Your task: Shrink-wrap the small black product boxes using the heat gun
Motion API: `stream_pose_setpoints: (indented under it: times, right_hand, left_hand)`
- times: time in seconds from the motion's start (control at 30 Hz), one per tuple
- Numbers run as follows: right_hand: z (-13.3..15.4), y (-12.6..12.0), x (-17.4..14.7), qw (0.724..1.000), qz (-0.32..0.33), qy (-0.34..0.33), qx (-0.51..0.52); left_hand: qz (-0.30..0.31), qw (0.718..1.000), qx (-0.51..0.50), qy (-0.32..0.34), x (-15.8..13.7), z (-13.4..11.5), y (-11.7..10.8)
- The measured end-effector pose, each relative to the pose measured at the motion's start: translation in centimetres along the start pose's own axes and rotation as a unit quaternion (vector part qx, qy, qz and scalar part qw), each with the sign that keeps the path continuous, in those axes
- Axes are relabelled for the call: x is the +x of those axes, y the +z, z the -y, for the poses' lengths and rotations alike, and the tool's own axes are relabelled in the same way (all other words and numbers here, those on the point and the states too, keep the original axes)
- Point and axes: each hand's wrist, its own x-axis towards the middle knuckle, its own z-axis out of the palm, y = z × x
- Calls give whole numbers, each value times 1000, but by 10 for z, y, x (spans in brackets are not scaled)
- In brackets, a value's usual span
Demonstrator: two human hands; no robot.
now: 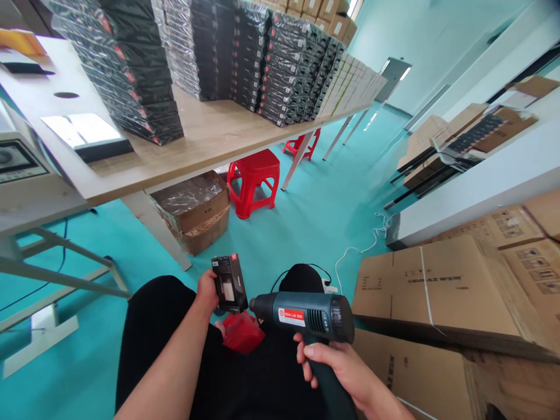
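Observation:
My right hand (326,364) is wrapped round the handle of a dark green heat gun (301,315) with a red and white label. Its nozzle points left, close to a small black box (230,283). That box stands tilted in my left hand (207,294), whose fingers grip its left side and are partly hidden behind it. Below the box, between my legs, is a red object (242,332), perhaps the top of a stool; I cannot make out its kind.
Wrapped black boxes (289,70) stand in stacks on the wooden table (205,134). Beneath it are an open carton (192,210) with clear film and a red stool (254,175). Large cartons (415,280) rise at the right. A white cable (350,251) lies on the floor.

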Motion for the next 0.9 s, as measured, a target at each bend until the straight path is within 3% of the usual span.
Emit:
stream_pose_setpoints:
  times: [0.1, 0.23, 0.3, 0.43, 0.57, 0.7, 0.9]
  right_hand:
    - [0, 4, 4, 999, 37, 12, -2]
    - [2, 0, 6, 999, -30, -27, 2]
    - [2, -9, 4, 999, -18, -24, 32]
    - [0, -25, -2, 994, 72, 0, 85]
    - [0, -31, 6, 991, 41, -17, 123]
    - [4, -36, 26, 980, -7, -24, 197]
    - [11, -41, 45, 963, 9, -30, 266]
  left_hand:
    - [2, 1000, -2, -2, 0, 0, -1]
    - [14, 1000, -11, -11, -3, -1, 0]
    - [30, 999, -14, -21, -5, -2, 1]
    - [171, 982, -39, -65, -13, -7, 1]
    - [286, 949, -81, -106, -23, -8, 2]
    - [348, 926, -121, -84, -32, -5, 5]
    - [381, 909, -124, -114, -42, -6, 7]
